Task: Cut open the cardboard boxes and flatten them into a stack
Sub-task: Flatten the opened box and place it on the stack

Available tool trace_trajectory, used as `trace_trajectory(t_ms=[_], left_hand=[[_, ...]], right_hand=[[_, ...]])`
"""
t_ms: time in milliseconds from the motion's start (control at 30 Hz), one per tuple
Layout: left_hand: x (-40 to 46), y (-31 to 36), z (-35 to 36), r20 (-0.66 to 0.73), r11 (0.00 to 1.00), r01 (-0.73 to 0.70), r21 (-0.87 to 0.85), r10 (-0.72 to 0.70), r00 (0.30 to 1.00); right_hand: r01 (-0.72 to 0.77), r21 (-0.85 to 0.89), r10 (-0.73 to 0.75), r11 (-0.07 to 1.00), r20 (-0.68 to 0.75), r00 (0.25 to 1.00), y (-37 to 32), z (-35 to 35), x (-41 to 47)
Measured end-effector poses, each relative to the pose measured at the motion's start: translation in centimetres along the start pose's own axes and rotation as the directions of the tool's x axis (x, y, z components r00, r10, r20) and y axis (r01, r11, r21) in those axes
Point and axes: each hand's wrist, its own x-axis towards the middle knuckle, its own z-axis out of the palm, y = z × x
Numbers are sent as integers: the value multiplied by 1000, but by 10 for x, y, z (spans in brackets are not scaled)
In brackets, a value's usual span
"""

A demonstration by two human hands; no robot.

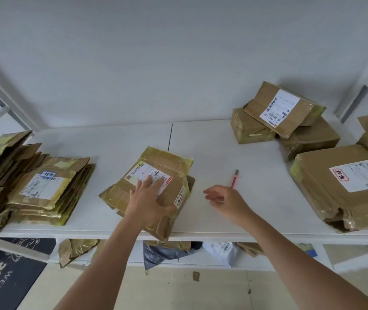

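A stack of flattened boxes (44, 191) lies at the left of the white bench (257, 157). In the middle, the left hand (147, 198) presses flat, fingers spread, on a collapsed box (156, 166). The right hand (225, 201) hovers empty with loosely curled fingers near a pink utility knife (234, 179). Taped, closed boxes (290, 115) sit at right; their contents are hidden.

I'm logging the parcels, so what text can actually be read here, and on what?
"WELCO", cut off by the frame edge: dark floor mat.
"161", sideways: sticker on the flattened box under the left hand.
Shipping labels, barcodes and the red stamp on the large box: too blurred to read.
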Motion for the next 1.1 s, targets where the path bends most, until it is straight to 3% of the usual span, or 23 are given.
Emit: trace_trajectory(t_ms=[167, 433, 633, 700, 767, 833, 900, 933, 1000, 1067, 1100], left_hand=[[-3, -40, -16, 130, 984, -52, -173, 75, 989], [-1, -62, -19, 193, 900, -58, -432, 155, 969], [6, -81, -42, 348, 923, -17, -385, 162, 923], [10, -83, -53, 361, 946, -41, -321, 162, 918], [15, -84, -59, 277, 949, -31, -314, 122, 953], [23, -87, -56, -7, 987, -70, -146, 70, 998], [30, -94, -48, -282, 998, -8, 59, 25, 959], [33, -95, -43, -321, 997, -3, 75, 27, 947], [35, -90, -32, -224, 997, -69, 45, 77, 972], [36, -79, -17, -123, 988, -115, 104, 127, 984], [38, -75, -11, -140, 986, -115, 123, 132, 981]], right_hand=[[-12, 99, 8, 995, 42, 999, -2, -1, 15], [14, 216, -51, 976, 164, 985, -19, 48, 39], [21, 3, -21, 1000, 363, 932, -23, 69, 51], [17, 43, -33, 999, 405, 914, -21, 77, 49], [43, 76, -72, 996, 443, 894, -17, 83, 43], [92, 53, -106, 994, 461, 881, -10, 91, 37], [123, 38, -128, 992, 393, 911, -4, 95, 33], [122, 56, -134, 991, 314, 940, -3, 94, 35], [117, 79, -128, 990, 152, 980, -2, 87, 41], [113, 89, -119, 990, 69, 991, -1, 80, 46], [116, 96, -121, 989, 51, 991, -1, 78, 48]])
